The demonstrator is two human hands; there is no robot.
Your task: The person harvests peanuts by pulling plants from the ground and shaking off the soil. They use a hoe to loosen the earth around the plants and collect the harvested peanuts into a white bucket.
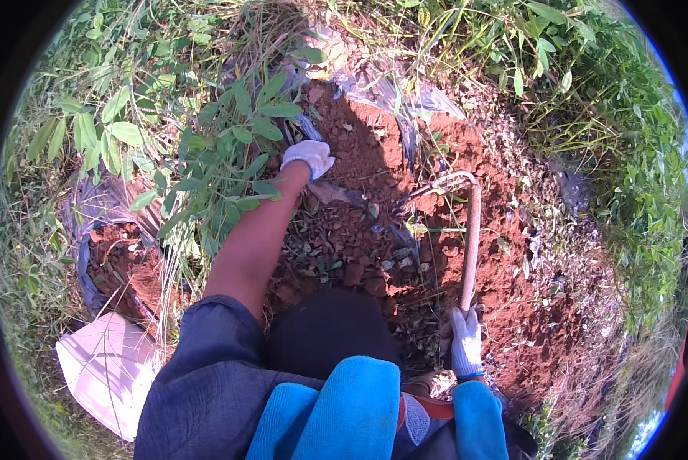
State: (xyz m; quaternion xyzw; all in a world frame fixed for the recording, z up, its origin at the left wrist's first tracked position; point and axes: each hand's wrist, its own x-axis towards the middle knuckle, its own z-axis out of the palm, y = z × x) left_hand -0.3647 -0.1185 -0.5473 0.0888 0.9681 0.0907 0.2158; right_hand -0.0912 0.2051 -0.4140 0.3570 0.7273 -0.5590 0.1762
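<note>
My left hand point(309, 158), in a white knit glove, reaches forward to a strip of dark plastic film point(308, 126) at the edge of the reddish soil point(355, 138). Its fingers are bent, and whether they hold the film cannot be told. My right hand point(466, 339), gloved alike, is closed around the lower end of a long-handled hand hoe point(471, 241). The rusty metal neck bends to the left at the top, with its head down at the soil among weed stems and film. Leafy green plants point(229, 149) hang beside my left forearm.
A pale plastic container point(111, 368) lies at the lower left, near a second patch of bare soil point(128, 264). Torn plastic film point(401, 95) crosses the ground ahead. Dense green plants point(637, 144) stand on the right, with dry leaf litter point(574, 259) beside the soil.
</note>
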